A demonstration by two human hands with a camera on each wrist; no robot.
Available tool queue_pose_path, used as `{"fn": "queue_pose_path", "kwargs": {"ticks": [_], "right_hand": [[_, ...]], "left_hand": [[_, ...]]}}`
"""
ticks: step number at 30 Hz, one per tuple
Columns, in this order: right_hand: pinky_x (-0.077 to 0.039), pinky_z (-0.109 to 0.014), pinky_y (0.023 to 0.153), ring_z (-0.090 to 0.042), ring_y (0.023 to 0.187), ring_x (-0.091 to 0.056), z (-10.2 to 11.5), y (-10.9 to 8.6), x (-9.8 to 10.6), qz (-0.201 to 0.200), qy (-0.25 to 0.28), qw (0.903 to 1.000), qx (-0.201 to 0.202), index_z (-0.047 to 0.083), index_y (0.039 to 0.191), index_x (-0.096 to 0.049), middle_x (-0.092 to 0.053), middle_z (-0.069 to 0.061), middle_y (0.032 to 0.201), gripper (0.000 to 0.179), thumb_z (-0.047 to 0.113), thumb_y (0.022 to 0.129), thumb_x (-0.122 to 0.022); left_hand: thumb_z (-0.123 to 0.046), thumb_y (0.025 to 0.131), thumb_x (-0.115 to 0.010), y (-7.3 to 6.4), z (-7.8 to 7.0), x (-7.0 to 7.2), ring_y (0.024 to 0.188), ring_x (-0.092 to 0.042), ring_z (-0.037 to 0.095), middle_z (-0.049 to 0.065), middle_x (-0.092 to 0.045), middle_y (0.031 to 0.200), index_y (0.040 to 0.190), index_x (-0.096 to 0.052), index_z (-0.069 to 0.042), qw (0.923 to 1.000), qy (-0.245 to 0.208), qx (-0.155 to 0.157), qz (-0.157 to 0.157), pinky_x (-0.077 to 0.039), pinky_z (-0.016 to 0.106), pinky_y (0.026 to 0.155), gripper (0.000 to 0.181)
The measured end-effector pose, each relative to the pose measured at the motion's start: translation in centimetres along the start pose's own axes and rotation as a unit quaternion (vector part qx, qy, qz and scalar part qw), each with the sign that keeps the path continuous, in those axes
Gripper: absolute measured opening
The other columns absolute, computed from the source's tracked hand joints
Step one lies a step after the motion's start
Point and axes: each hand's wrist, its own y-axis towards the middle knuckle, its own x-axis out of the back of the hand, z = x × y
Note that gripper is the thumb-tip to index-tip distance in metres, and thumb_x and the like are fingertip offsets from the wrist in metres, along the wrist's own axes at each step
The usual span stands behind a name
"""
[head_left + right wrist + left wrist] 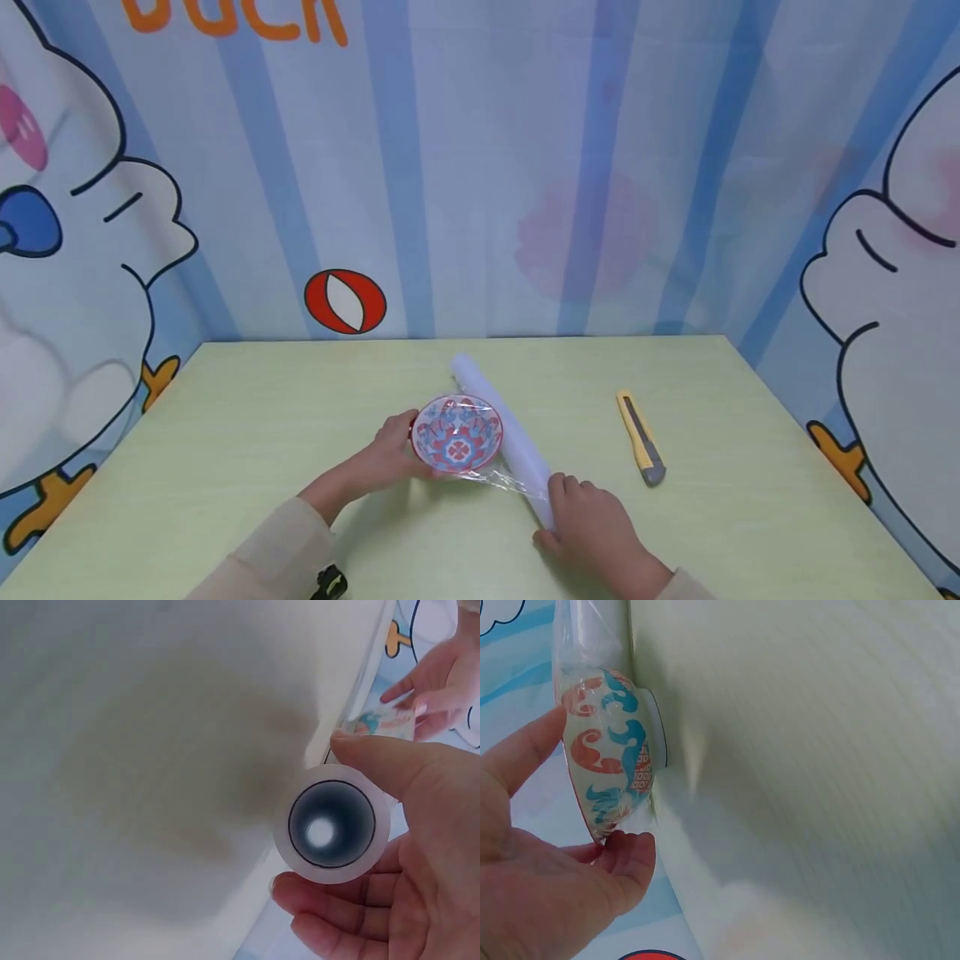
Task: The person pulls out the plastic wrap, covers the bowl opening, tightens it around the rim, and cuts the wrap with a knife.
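My left hand grips a small bowl by its side, thumb and fingers at the rim in the left wrist view. The inside carries a red and blue flower pattern, and swirls decorate the outer wall. Clear plastic film covers the bowl and stretches over to a long whitish roll of plastic wrap. My right hand holds the roll's near end, which lies slanted across the table just right of the bowl. In the right wrist view the roll's hollow core shows, with my thumb above it and fingers below.
A yellow utility knife with a grey end lies on the table to the right of the roll. The pale green table ends at a striped blue cloth backdrop behind and at both sides.
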Motion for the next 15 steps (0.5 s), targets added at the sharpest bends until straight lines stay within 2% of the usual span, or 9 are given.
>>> {"fn": "queue_pose_path", "kwargs": {"ticks": [6,12,15], "right_hand": [[-0.038,-0.029,0.045,-0.015,0.056,-0.046,1.4,-0.6,0.1,0.004,-0.012,0.9999,0.009,0.000,0.096,-0.052,-0.055,-0.006,0.074,0.059,0.046,0.066,-0.072],[-0.034,-0.028,0.043,-0.015,0.053,-0.043,2.9,-0.8,0.6,0.047,-0.003,0.9989,0.005,0.001,0.094,-0.050,-0.052,-0.005,0.071,0.059,0.049,0.066,-0.069],[-0.034,-0.026,0.040,-0.013,0.048,-0.043,3.5,-1.1,0.6,0.046,-0.005,0.9988,0.018,0.002,0.090,-0.048,-0.050,-0.004,0.063,0.061,0.053,0.066,-0.070]], "left_hand": [[-0.014,0.076,-0.072,0.0,0.6,0.7,0.130,-0.030,0.030,0.014,-0.025,0.146,0.147,-0.012,-0.002,0.9982,-0.037,0.001,0.047,-0.032,0.053,0.105,0.093],[-0.008,0.079,-0.065,-0.1,0.7,1.1,0.134,-0.027,0.031,0.013,-0.026,0.148,0.148,-0.006,-0.005,0.9933,-0.090,0.007,0.072,-0.029,0.054,0.107,0.091],[-0.007,0.080,-0.062,-0.3,0.7,1.2,0.136,-0.024,0.032,0.013,-0.027,0.149,0.148,-0.009,-0.005,0.9907,-0.110,-0.002,0.080,-0.026,0.055,0.108,0.086]]}}
